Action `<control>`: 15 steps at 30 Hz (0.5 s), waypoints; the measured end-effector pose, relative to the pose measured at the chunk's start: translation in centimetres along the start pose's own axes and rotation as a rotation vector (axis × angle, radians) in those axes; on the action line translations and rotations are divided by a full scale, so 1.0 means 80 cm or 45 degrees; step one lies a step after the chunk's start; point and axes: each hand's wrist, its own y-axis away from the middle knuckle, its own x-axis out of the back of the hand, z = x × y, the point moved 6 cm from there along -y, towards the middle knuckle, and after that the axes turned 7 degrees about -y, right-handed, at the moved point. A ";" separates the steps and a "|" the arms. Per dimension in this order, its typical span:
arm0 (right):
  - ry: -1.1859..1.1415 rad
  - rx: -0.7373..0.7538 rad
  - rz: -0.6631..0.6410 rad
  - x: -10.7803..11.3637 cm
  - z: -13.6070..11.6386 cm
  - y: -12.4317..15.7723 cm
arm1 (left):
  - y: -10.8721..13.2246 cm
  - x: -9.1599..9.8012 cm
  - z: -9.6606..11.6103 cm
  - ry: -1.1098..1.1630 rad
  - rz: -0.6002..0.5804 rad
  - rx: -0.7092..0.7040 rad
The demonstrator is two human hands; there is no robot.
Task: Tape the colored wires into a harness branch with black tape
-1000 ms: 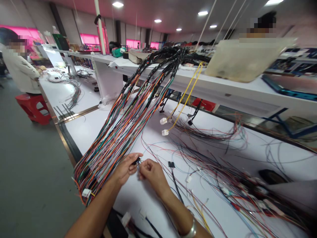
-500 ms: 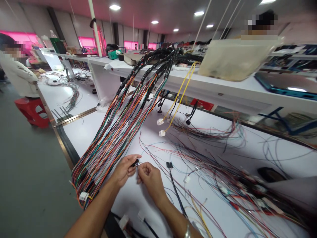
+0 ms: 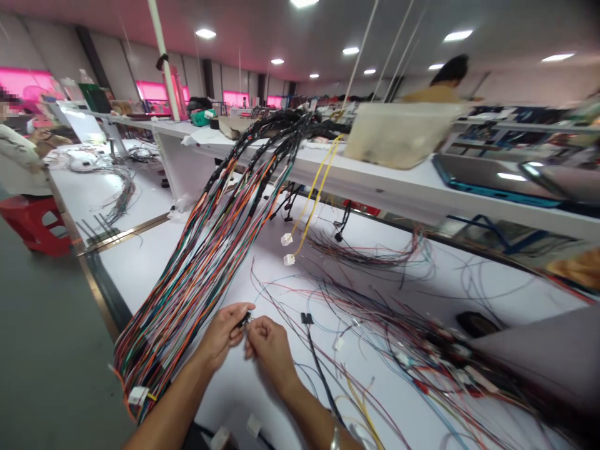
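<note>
A small black connector [image 3: 244,319] is pinched between the thumb and fingers of my left hand [image 3: 222,334], above the white tabletop. Close on its right, my right hand [image 3: 270,347] has its fingertips pressed together at the connector's edge, where thin wire ends show; what exactly they grip is too small to make out. Left of both hands, a thick bundle of multicoloured wires [image 3: 201,250] slopes down from the shelf. A black two-part connector [image 3: 306,319] on a black cable lies right of my right hand.
Two white connectors [image 3: 288,259] hang on yellow wires from the white shelf [image 3: 262,159]. Loose wires [image 3: 375,312] spread over the table's right side. A translucent bin [image 3: 398,134] stands on the shelf. A person sits at far left by a red stool [image 3: 40,225]; another is behind the bin.
The whole view has shifted, so the bench, wires and hands appear further left and slightly lower. Both hands keep nearly the same pose around the black connector.
</note>
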 end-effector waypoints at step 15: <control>-0.037 0.035 0.052 -0.001 0.002 0.001 | -0.003 -0.003 -0.010 -0.115 0.070 0.032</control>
